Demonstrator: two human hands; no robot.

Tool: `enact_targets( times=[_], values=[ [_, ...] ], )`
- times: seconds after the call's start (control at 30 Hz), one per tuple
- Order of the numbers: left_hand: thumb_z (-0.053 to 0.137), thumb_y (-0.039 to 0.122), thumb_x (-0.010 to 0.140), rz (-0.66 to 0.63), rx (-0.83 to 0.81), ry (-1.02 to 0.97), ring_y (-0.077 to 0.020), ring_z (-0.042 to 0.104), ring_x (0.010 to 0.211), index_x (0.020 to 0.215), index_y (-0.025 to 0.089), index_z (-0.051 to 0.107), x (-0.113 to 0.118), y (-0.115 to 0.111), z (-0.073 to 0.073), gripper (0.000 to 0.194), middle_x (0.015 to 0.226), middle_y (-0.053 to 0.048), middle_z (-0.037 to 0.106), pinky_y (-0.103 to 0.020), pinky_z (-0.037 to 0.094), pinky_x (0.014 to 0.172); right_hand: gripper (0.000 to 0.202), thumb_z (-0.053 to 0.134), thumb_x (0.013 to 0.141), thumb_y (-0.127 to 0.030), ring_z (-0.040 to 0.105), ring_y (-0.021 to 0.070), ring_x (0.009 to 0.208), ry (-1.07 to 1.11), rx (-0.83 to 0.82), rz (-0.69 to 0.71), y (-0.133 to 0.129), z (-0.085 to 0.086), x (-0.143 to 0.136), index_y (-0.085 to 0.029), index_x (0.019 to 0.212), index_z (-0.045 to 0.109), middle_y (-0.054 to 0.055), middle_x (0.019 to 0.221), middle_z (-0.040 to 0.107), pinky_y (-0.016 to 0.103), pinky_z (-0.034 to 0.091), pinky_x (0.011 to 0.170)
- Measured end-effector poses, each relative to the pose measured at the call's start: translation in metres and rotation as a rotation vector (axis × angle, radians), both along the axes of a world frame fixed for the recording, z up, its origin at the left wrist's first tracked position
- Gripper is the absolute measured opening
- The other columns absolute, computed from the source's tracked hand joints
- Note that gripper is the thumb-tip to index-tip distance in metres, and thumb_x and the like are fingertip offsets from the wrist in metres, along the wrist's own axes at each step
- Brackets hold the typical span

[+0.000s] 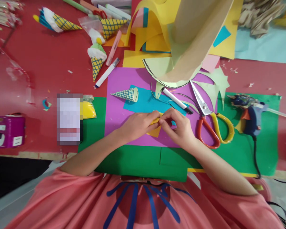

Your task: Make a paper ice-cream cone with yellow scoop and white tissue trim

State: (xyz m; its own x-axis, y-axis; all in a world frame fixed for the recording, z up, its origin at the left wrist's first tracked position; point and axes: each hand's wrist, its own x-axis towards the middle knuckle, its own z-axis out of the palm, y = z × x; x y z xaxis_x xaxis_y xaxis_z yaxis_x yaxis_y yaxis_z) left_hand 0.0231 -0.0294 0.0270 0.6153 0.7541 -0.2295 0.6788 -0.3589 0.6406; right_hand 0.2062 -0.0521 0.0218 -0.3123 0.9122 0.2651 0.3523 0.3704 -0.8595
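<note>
Over the purple sheet (116,127), my left hand (139,125) pinches a small rolled yellow piece (155,121). Fingers of my right hand (177,127) are pressed together at the right end of that piece. A small pale cone with a blue grid (127,94) lies on the blue paper (133,106), beyond my left hand. Beneath the hands, an orange-yellow scrap (154,132) shows in part. A marker with a black cap (177,100) lies just beyond my right hand. Scissors with red and yellow handles (206,111) rest open to its right.
A glue gun (252,119) with a cord lies right on the green sheet (138,159). Large curled cardboard (193,41) stands at the back. Paper ice-cream cones (97,60) and markers (107,73) are back left. A phone (69,119) and purple box (8,131) sit left.
</note>
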Motion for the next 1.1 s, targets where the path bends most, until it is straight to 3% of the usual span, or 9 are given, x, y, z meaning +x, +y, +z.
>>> enact_targets(
  times=[0.1,0.17,0.33,0.47,0.57,0.67,0.8,0.97,1.1],
  values=[
    [0.049,0.033,0.099,-0.048,0.169,0.126,-0.0219,0.07,0.081,0.1,0.016,0.057,0.004,-0.001,-0.001,0.019,0.084,-0.007,0.071,-0.027,0.042,0.065,0.014,0.057,0.089,-0.013,0.049,0.0085,0.058,-0.002,-0.121,-0.087,-0.004,-0.002,-0.004,-0.02,0.08,0.05,-0.002,0.071,0.055,0.022,0.041,0.051],
    [0.047,0.033,0.1,-0.041,0.126,0.131,-0.0226,0.07,0.082,0.103,0.016,0.055,0.004,0.0,-0.001,0.019,0.087,-0.008,0.071,-0.027,0.043,0.064,0.013,0.057,0.088,-0.014,0.05,0.0084,0.058,0.0,-0.188,-0.111,-0.004,-0.003,-0.004,-0.02,0.079,0.05,-0.002,0.07,0.056,0.022,0.041,0.051],
    [0.047,0.048,0.098,0.05,-0.312,-0.231,-0.0138,0.062,0.077,0.102,0.019,0.048,-0.005,0.005,-0.002,0.029,0.088,0.0,0.063,-0.022,0.042,0.062,0.001,0.059,0.092,-0.02,0.058,0.0099,0.066,0.106,-0.213,0.019,0.004,-0.002,0.003,-0.019,0.091,0.058,0.0,0.081,0.061,0.023,0.05,0.058],
    [0.061,0.047,0.09,0.075,-0.587,-0.554,-0.008,0.052,0.074,0.104,0.02,0.047,-0.011,0.008,-0.006,0.034,0.088,0.003,0.052,-0.018,0.042,0.063,0.02,0.061,0.092,-0.019,0.062,0.0138,0.083,0.094,-0.026,0.159,0.011,0.001,0.011,-0.021,0.112,0.062,0.004,0.094,0.065,0.028,0.055,0.071],
    [0.07,0.042,0.083,0.079,-0.828,-0.621,-0.0064,0.049,0.07,0.105,0.02,0.046,-0.011,0.009,-0.006,0.039,0.086,0.004,0.048,-0.018,0.041,0.06,0.027,0.063,0.092,-0.022,0.065,0.0182,0.094,0.039,0.125,0.219,0.013,0.001,0.014,-0.023,0.118,0.065,0.007,0.101,0.068,0.033,0.057,0.081],
    [0.073,0.039,0.079,0.119,-1.006,-0.583,-0.0073,0.052,0.072,0.117,0.022,0.045,-0.011,0.008,-0.005,0.051,0.089,0.002,0.051,-0.018,0.042,0.059,0.029,0.064,0.092,-0.026,0.068,0.0207,0.099,0.02,0.159,0.264,0.012,0.001,0.012,-0.022,0.12,0.066,0.01,0.106,0.07,0.035,0.059,0.083],
    [0.071,0.033,0.081,0.111,-0.994,-0.533,-0.0061,0.053,0.071,0.121,0.023,0.045,-0.011,0.007,-0.002,0.049,0.095,0.001,0.052,-0.018,0.045,0.059,0.023,0.062,0.093,-0.024,0.072,0.0185,0.092,-0.004,0.014,0.282,0.008,0.0,0.008,-0.019,0.115,0.067,0.009,0.102,0.075,0.03,0.059,0.079],
    [0.066,0.03,0.086,0.076,-0.996,-0.489,-0.0017,0.044,0.051,0.124,0.025,0.041,-0.011,0.007,0.0,0.045,0.082,0.007,0.047,-0.014,0.035,0.043,0.016,0.065,0.091,-0.024,0.068,0.0123,0.071,0.06,-0.14,0.256,0.005,0.001,0.004,-0.016,0.105,0.068,0.007,0.092,0.074,0.023,0.056,0.063],
    [0.068,0.029,0.085,0.082,-0.981,-0.471,-0.0009,0.042,0.048,0.122,0.024,0.041,-0.012,0.008,-0.001,0.046,0.081,0.008,0.046,-0.013,0.035,0.04,0.011,0.062,0.091,-0.019,0.07,0.0129,0.079,0.069,-0.14,0.279,0.006,0.001,0.003,-0.017,0.101,0.067,0.008,0.095,0.074,0.023,0.057,0.066]
  ],
)
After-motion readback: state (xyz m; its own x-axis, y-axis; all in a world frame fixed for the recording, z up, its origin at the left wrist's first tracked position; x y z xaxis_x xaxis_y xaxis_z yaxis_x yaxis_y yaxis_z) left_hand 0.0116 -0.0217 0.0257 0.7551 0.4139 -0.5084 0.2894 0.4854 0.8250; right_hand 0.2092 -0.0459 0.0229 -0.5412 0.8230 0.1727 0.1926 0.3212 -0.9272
